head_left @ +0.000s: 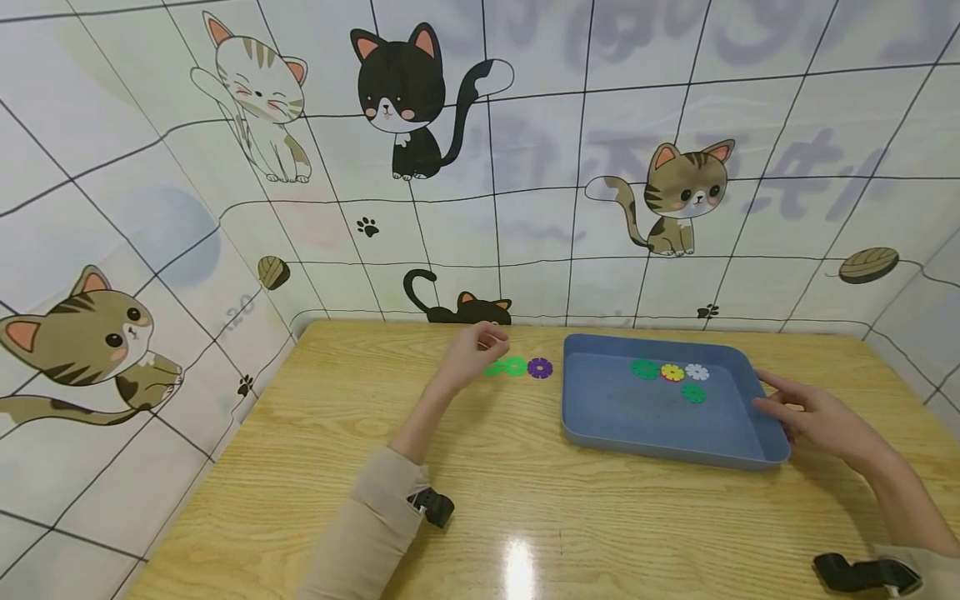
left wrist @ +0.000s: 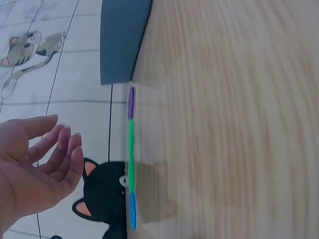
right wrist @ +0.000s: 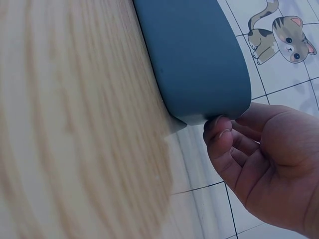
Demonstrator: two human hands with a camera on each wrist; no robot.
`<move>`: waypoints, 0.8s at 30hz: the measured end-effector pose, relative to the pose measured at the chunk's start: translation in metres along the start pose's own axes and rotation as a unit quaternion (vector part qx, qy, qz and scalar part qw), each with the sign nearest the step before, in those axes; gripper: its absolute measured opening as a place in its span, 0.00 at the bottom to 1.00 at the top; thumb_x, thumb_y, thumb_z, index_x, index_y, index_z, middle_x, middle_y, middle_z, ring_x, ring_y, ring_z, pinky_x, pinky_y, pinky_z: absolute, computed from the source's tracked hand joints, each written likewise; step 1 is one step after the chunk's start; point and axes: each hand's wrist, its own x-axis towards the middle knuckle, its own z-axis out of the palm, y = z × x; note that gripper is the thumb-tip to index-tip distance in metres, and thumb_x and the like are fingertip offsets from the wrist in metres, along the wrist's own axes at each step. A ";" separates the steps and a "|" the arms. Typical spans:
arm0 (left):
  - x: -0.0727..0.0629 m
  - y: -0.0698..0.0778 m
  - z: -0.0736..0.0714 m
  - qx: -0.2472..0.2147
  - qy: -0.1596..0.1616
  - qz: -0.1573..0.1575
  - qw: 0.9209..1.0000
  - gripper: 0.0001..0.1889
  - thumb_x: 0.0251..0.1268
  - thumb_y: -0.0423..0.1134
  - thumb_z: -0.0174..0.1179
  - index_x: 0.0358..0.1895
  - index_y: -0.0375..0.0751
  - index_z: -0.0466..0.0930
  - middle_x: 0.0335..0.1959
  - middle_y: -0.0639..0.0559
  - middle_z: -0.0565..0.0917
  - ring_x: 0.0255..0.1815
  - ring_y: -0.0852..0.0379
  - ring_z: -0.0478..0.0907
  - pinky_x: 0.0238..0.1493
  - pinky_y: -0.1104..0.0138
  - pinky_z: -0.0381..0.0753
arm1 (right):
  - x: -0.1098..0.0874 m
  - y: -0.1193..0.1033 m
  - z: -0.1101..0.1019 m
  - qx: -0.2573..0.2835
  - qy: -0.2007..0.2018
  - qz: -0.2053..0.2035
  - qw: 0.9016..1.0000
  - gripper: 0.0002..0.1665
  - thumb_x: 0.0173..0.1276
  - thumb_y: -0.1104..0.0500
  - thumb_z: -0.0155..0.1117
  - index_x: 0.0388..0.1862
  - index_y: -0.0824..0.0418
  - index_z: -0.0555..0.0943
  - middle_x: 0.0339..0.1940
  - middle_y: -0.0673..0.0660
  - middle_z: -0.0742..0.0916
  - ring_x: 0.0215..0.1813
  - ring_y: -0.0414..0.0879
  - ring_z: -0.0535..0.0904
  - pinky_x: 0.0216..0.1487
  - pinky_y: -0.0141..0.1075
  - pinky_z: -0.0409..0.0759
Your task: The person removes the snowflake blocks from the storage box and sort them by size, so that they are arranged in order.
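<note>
My left hand hovers over the left end of a row of small notched plastic discs on the table, fingers loosely curved and holding nothing. In that row I see green discs and a purple disc. The left wrist view catches the row edge-on, with a blue disc at its near end, which the hand hides in the head view. At the right end of a blue-grey tray, my right hand grips the wall between thumb and fingers.
Inside the tray lie green discs, a yellow disc with a red edge and a white disc. The wooden table meets a cat-print wall covering just behind the tray and the row.
</note>
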 end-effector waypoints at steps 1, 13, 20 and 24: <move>0.000 0.003 0.003 -0.002 -0.007 0.002 1.000 0.10 0.73 0.38 0.62 0.50 0.38 0.81 0.40 0.47 0.83 0.45 0.51 0.81 0.45 0.63 0.80 | 0.000 0.000 0.000 0.001 0.000 0.000 1.000 0.40 0.82 0.54 0.53 0.79 0.73 0.50 0.34 0.56 0.79 0.23 0.48 0.74 0.24 0.38 0.73; 0.003 0.040 0.055 -0.062 -0.082 0.036 0.994 0.11 0.74 0.36 0.60 0.53 0.33 0.80 0.40 0.42 0.83 0.44 0.44 0.82 0.38 0.69 0.77 | -0.001 0.002 0.000 0.001 0.007 -0.018 1.000 0.38 0.82 0.57 0.53 0.78 0.75 0.51 0.31 0.54 0.78 0.22 0.49 0.73 0.25 0.38 0.71; 0.008 0.049 0.080 -0.041 -0.102 0.065 0.992 0.10 0.73 0.35 0.60 0.51 0.35 0.81 0.38 0.51 0.83 0.38 0.62 0.79 0.42 0.72 0.78 | -0.001 -0.001 0.002 -0.005 0.007 -0.012 1.000 0.38 0.82 0.55 0.51 0.79 0.73 0.51 0.32 0.55 0.78 0.23 0.48 0.72 0.25 0.38 0.71; 0.012 0.053 0.093 -0.031 -0.120 0.070 0.990 0.11 0.74 0.34 0.59 0.53 0.34 0.81 0.40 0.50 0.83 0.39 0.61 0.79 0.42 0.73 0.78 | 0.000 -0.002 0.002 -0.006 0.008 -0.008 1.000 0.38 0.83 0.54 0.51 0.79 0.73 0.51 0.33 0.55 0.78 0.23 0.48 0.72 0.25 0.38 0.71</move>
